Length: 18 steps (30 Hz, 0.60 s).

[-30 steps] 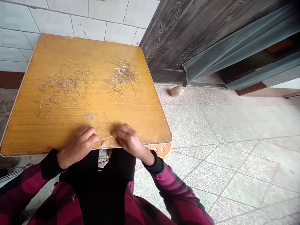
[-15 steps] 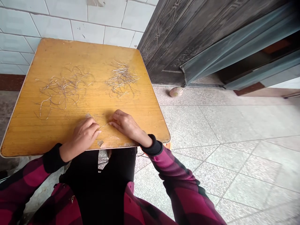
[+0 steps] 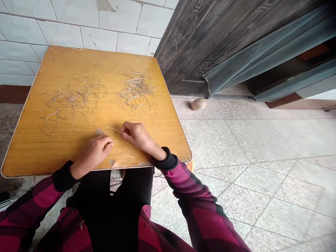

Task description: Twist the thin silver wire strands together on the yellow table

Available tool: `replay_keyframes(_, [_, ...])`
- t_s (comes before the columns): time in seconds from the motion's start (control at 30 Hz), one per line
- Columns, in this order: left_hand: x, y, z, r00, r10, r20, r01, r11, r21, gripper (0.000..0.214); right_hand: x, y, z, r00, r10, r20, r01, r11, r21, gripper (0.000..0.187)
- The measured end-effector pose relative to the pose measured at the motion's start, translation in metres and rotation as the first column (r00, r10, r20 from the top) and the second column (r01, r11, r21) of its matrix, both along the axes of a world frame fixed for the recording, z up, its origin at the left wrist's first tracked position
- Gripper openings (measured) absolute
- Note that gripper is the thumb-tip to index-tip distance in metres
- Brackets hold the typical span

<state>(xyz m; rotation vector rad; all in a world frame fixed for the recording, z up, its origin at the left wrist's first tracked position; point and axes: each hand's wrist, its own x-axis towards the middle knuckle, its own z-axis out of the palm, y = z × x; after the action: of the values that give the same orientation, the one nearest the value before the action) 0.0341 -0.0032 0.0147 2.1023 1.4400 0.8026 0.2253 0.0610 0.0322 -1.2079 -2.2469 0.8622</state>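
Observation:
My left hand [image 3: 93, 151] rests low over the table's near side, thumb and forefinger pinched on a thin wire; a short bit of that wire [image 3: 115, 141] sticks out toward the right. Slightly farther from me, my right hand [image 3: 138, 135] is closed on another thin, pale wire [image 3: 113, 129], whose free end points left. Both hands hide most of what they grip. Beyond the left hand lies a loose tangle of long, bent wires [image 3: 72, 99]. Past the right hand is a denser heap of straighter wire pieces [image 3: 138, 90].
The yellow wooden table [image 3: 86, 59] has worn patches near its front edge. Behind it rises a white tiled wall [image 3: 105, 40]. To the right are a dark carved door [image 3: 189, 42], a grey-green curtain [image 3: 236, 66] and a roundish object [image 3: 198, 104] on the floor.
A wire stretched between both hands half a second ago. Now the hands hold separate wire ends, with a gap between them, and the right hand has shifted slightly left.

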Motion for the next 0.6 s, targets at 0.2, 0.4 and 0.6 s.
replay_keyframes(0.2, [-0.007, 0.008, 0.014, 0.857, 0.105, 0.504, 0.263, 0.752, -0.604, 0.025, 0.005, -0.007, 0.004, 0.883, -0.072, -0.463, -0.138, 0.904, -0.404, 0.026])
replay_keyframes(0.4, [-0.010, 0.012, 0.016, 0.714, 0.257, 0.651, 0.473, 0.509, -0.719, 0.026, 0.005, -0.012, 0.010, 0.807, -0.110, -0.580, -0.225, 0.851, -0.474, 0.033])
replay_keyframes(0.6, [-0.011, 0.014, 0.017, 0.743, 0.206, 0.637, 0.498, 0.466, -0.731, 0.027, 0.004, -0.018, 0.010, 0.789, -0.123, -0.602, -0.261, 0.821, -0.509, 0.034])
